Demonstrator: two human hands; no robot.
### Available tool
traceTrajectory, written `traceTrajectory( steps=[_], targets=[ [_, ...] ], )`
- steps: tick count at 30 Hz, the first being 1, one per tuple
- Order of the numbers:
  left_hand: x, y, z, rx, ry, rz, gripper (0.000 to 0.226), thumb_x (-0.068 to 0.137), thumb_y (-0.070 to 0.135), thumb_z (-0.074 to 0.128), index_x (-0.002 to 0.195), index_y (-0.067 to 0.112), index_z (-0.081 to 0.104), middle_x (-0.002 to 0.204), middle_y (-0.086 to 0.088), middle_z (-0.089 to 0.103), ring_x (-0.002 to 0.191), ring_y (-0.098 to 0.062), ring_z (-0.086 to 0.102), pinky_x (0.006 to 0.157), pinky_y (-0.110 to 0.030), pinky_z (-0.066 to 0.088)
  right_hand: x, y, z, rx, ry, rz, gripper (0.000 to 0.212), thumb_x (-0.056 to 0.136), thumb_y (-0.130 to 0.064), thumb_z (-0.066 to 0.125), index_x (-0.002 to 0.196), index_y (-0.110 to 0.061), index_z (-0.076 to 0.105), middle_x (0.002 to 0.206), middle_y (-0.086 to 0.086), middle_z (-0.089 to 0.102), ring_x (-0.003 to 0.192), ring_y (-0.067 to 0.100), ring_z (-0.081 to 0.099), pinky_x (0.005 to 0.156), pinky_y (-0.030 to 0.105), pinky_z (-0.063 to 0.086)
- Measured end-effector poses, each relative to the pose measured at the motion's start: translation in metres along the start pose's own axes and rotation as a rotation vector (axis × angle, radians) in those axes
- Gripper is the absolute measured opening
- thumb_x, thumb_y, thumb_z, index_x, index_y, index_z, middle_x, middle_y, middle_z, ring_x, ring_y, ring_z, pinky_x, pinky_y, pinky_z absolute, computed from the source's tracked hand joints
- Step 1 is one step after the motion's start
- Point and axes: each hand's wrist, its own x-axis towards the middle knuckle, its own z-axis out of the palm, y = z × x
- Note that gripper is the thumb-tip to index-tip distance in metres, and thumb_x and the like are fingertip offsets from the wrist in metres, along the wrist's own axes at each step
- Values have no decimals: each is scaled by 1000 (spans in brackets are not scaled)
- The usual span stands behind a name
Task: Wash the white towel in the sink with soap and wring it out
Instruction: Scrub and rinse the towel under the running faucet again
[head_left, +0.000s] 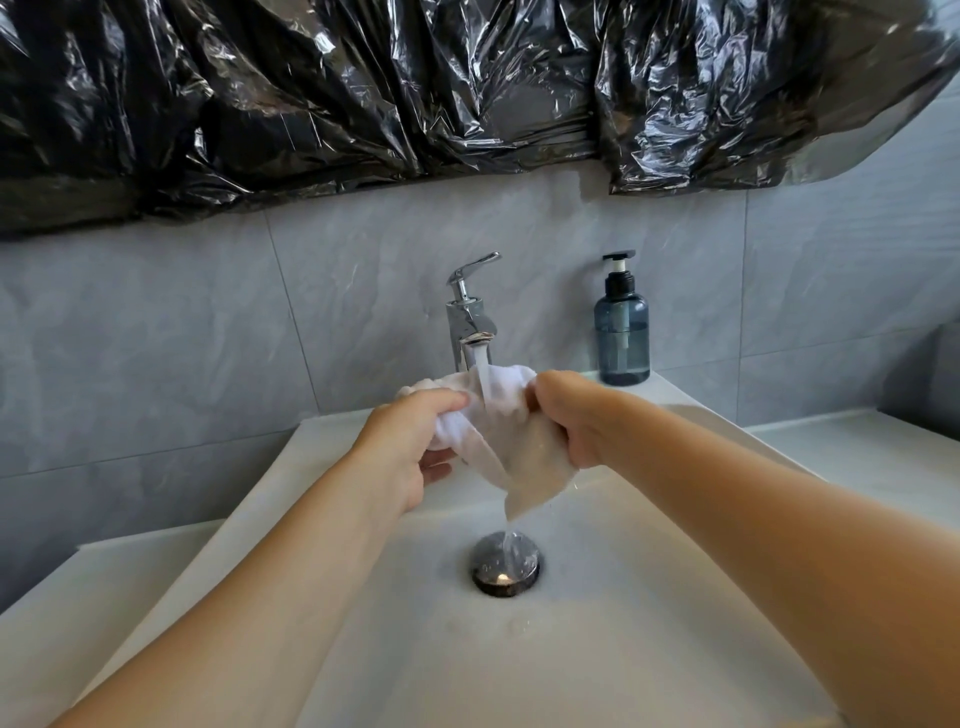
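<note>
The white towel (514, 447) hangs bunched under the running chrome faucet (470, 317), above the white sink (649, 597). My left hand (410, 441) grips the towel's left side with curled fingers. My right hand (576, 415) grips its right side. Water streams onto the cloth between both hands and runs off the towel's lower corner into the metal drain (505, 564). A blue pump soap bottle (622, 327) stands on the sink's back right corner, just behind my right hand.
Crumpled black plastic sheeting (415, 88) covers the wall above the grey tiles. A white counter (857, 447) flanks the sink on both sides. The faucet lever (475, 265) is raised.
</note>
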Motion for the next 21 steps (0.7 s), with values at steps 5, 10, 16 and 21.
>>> traceTrajectory(
  steps=[5,10,16,21],
  targets=[
    [-7,-3,3,138,-46,52,13,83,31,74,90,22,67,79,-4,69,72,-22,64,67,-30,46,-2,-1,4,55,87,-10,32,91,0,28,72,-5,54,75,10,57,65,24,52,59,29,43],
    [-10,-5,6,276,-139,47,22,79,40,71,94,25,66,90,0,69,82,-20,62,72,-33,51,0,-4,6,190,101,-99,38,92,3,30,61,-16,38,65,-3,37,72,13,33,74,23,27],
    [-13,-9,13,374,-184,103,81,42,46,90,101,30,37,124,-6,54,105,-24,64,68,-43,63,0,-3,9,294,117,21,31,94,-6,29,84,-1,57,81,15,62,76,29,59,82,44,52],
    [-16,-13,13,421,-146,130,102,33,31,94,111,30,28,119,-2,36,108,-20,62,62,-38,63,1,-6,6,225,25,87,48,96,-40,32,115,-5,59,106,18,70,95,33,67,87,51,52]
  ],
)
